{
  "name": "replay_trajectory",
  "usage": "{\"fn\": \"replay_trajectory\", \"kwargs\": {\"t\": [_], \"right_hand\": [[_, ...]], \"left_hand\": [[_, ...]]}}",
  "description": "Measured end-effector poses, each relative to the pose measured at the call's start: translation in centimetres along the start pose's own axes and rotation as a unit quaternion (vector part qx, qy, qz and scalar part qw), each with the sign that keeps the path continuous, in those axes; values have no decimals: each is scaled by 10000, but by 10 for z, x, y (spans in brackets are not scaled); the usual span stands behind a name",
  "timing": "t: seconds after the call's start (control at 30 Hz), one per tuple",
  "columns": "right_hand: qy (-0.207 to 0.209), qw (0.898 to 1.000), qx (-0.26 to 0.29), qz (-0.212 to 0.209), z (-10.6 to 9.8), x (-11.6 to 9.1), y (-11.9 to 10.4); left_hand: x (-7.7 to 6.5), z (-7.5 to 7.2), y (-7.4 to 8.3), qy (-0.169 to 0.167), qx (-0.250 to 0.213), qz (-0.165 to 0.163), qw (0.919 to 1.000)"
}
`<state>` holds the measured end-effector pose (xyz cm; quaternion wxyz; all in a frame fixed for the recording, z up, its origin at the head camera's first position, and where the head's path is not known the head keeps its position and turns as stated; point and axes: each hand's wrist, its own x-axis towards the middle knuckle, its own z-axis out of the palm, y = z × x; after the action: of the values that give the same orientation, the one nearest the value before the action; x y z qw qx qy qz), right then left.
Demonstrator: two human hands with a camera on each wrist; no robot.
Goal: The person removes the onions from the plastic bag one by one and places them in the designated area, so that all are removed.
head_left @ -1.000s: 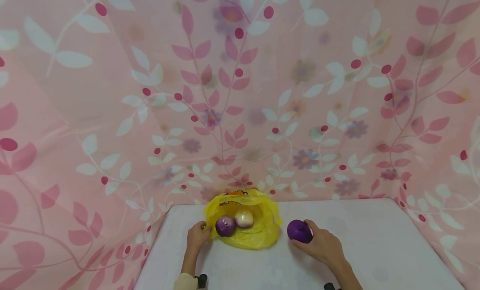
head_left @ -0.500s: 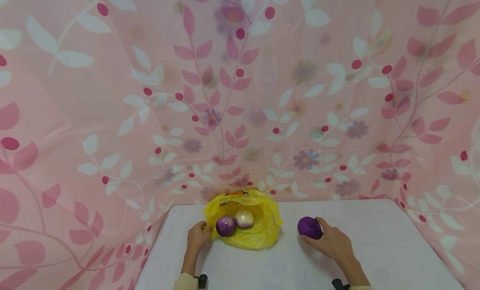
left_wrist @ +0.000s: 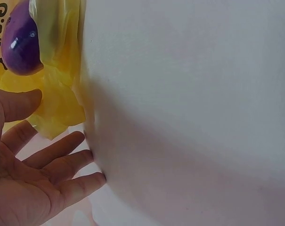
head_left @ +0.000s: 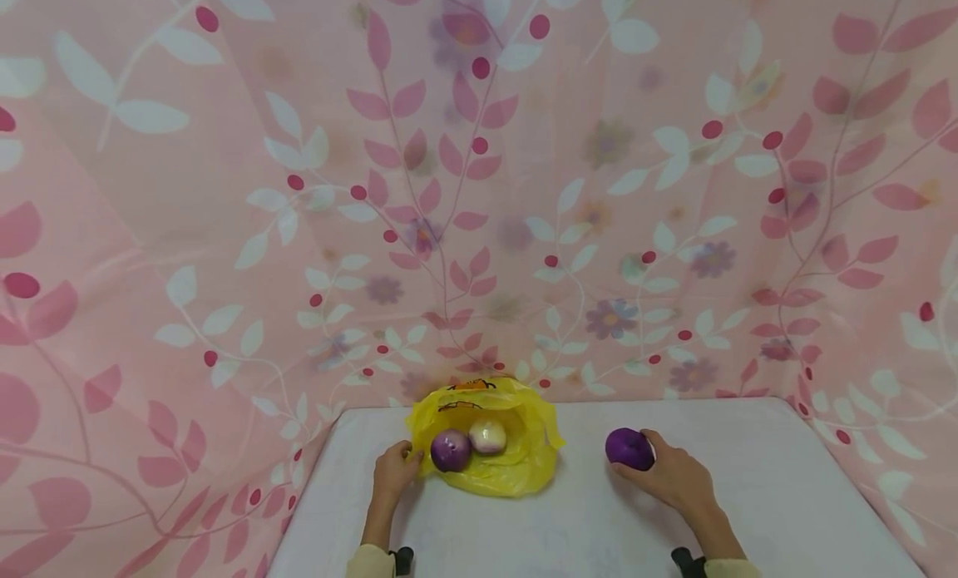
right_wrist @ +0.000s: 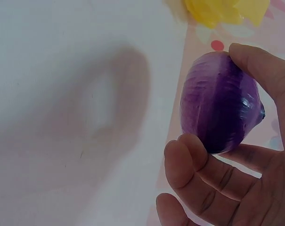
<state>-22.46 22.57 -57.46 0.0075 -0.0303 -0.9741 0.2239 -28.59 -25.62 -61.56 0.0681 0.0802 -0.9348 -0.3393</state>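
The right grip (head_left: pixel 677 476) pinches the purple onion (head_left: pixel 629 450) between thumb and fingertips, above the worktop (head_left: pixel 569 532), right of the yellow bag (head_left: pixel 528 468). The left grip (head_left: pixel 395 470) pinches the bag's edge between thumb and index finger.

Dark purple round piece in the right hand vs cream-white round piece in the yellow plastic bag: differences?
Colour: the dark purple round piece is mostly deep purple; the cream-white round piece is pale, purplish at its lower edge.
Support: the purple one is held in the right hand; the cream-white one sits in the yellow plastic bag, untouched by either hand.
Shared: rounded, glossy.
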Motion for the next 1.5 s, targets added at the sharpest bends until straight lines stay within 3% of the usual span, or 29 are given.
{"fn": "replay_trajectory", "kwargs": {"t": [0.33,0.63,1.0,1.5], "right_hand": [[-81,9999,58,124,-1,7,14],[-207,9994,127,248,-4,12,21],[-329,9982,288,399,-10,19,31],[-452,9968,389,524,-11,29,38]], "left_hand": [[-2,-1,2,20,-23,144,9999],[-2,-2,5,-115,-62,-84,9999],[-2,-1,3,18,-4,46,10000],[-2,-1,2,-74,33,-69,9999]]}}
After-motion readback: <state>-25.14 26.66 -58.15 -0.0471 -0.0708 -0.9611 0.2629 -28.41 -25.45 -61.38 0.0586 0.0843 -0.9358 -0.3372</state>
